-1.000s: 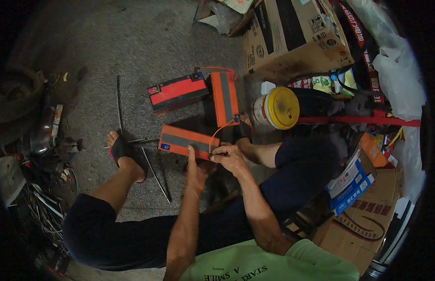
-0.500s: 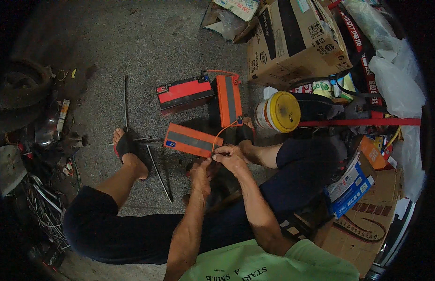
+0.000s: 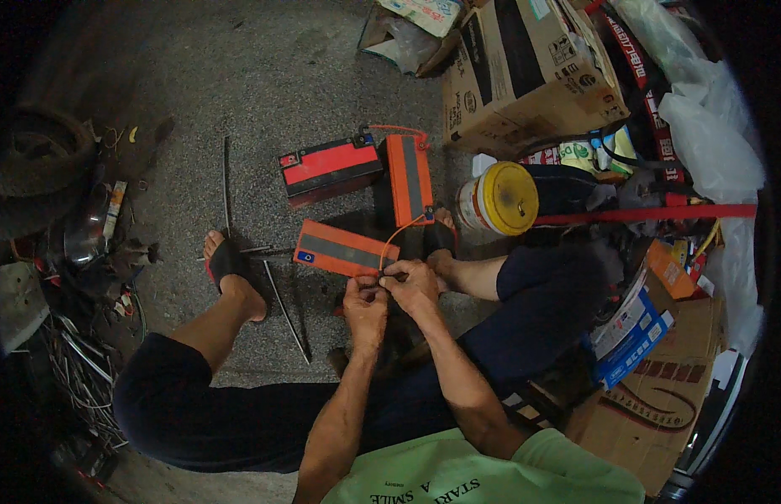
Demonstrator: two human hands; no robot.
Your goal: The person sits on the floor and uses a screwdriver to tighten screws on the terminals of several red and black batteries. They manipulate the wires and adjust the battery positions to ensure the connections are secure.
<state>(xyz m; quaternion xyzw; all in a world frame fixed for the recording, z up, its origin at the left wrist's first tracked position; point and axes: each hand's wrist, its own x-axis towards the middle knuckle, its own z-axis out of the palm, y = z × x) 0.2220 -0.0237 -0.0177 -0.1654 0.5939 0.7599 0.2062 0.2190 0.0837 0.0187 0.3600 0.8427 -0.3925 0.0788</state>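
Leaning at the far left, a tyre (image 3: 46, 168) is being kept, with a tangled wire bundle (image 3: 79, 361), at the margin, apparently so that the middle of the floor (image 3: 176, 197) is being left for the batteries. Next, a long thin rod (image 3: 226, 185) is being left lying beyond the left foot (image 3: 228, 262), and a second rod (image 3: 283, 309) is being left on the floor to the right of that foot. The feet are being set wide apart, presumably so that room is being given to both hands between the knees.

Farther off, a red-topped battery (image 3: 331, 168) is being kept apart from the hands. Nearer, a grey-striped orange battery (image 3: 340, 249) is being placed with its right end towards the fingers, likely so that its corner is being brought within easy reach. By that corner, the left hand (image 3: 365, 307) is being held with its fingers curled inward; whether anything is being pinched there cannot be told. An orange cable (image 3: 387, 242) is being arched from this corner to the upright orange battery (image 3: 410, 181), which is being kept near, seemingly because the cable is short. The cable's lower end is apparently being pinched between the thumb and forefinger of the right hand (image 3: 414, 286), perhaps for steadying. Farther right, a yellow-lidded bucket (image 3: 508, 199) is being kept clear of both forearms.
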